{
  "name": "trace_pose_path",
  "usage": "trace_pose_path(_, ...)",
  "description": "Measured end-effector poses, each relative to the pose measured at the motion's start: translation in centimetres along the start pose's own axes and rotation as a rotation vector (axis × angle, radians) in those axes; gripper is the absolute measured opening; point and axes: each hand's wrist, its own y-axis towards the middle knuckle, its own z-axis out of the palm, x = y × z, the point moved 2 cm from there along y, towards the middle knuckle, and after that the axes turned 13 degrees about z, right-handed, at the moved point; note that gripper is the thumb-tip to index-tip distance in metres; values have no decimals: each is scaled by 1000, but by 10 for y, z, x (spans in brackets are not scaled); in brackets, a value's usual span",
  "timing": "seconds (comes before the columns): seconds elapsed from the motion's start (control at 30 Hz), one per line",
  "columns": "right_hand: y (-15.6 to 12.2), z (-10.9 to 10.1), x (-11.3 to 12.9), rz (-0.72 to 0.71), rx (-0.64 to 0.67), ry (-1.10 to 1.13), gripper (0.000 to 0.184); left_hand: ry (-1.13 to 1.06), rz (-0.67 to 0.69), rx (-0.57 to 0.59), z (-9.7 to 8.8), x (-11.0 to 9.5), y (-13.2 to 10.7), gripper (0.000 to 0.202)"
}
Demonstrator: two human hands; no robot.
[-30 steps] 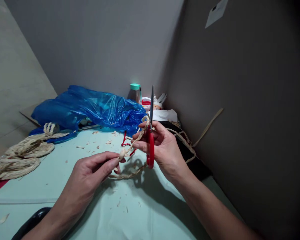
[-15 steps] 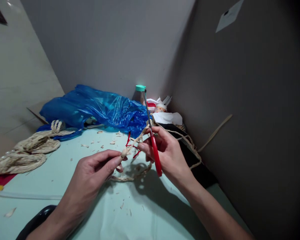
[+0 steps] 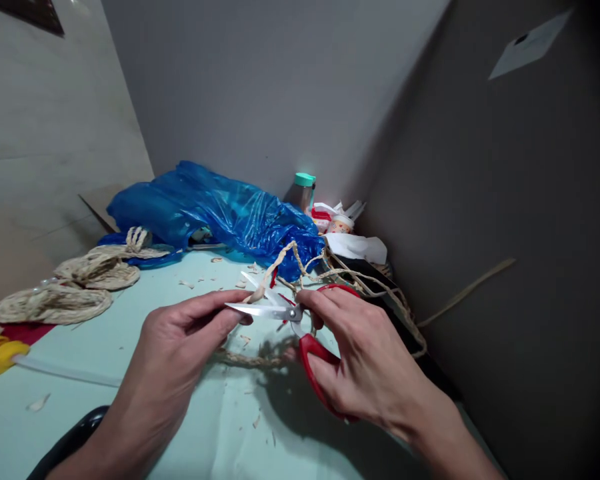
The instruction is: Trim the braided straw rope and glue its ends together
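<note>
My left hand (image 3: 180,340) pinches the end of a beige twisted cord (image 3: 280,260) between thumb and fingers, low over the table. My right hand (image 3: 365,363) grips red-handled scissors (image 3: 285,313), fingers through the red loops. The steel blades are spread apart and point left at the cord end by my left fingertips. The cord runs up from the pinch, then trails right toward the wall, and another stretch of it lies on the table under my hands.
Pale green table top (image 3: 145,413) strewn with small cord clippings. Blue plastic bag (image 3: 215,213) at the back. Coils of beige cord (image 3: 55,300) at left, a yellow object (image 3: 0,353) at the left edge. Bottle with teal cap (image 3: 304,190) and cups in the corner. Walls close behind and on the right.
The scissors swung down from pointing upward to lying level, and their blades parted beside the cord end. My view shifted right. My left hand kept its pinch.
</note>
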Motion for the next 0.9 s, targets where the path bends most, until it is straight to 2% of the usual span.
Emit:
trace_pose_path(0.13, 1, 2, -1, -80, -52, -46, 28, 0, 9, 61, -2, -2, -4, 21)
trace_pose_path(0.23, 0, 3, -2, -148, -109, -70, 35, -85, -47, 88, -1, -2, -7, 23)
trace_pose_path(0.43, -2, 3, -6, -196, -190, -135, 35, -239, -88, 155, 4, -2, -5, 20)
trace_pose_path(0.57, -2, 2, -6, -220, -232, -186, 35, -356, -125, 160, 6, -2, -5, 11)
trace_pose_path(0.7, -2, 2, -5, -239, -252, -209, 36, -430, -147, 149, 7, -4, -4, 11)
trace_pose_path(0.9, -3, 6, -8, -217, -244, -230, 32, -452, -182, 146, 5, -6, -4, 8)
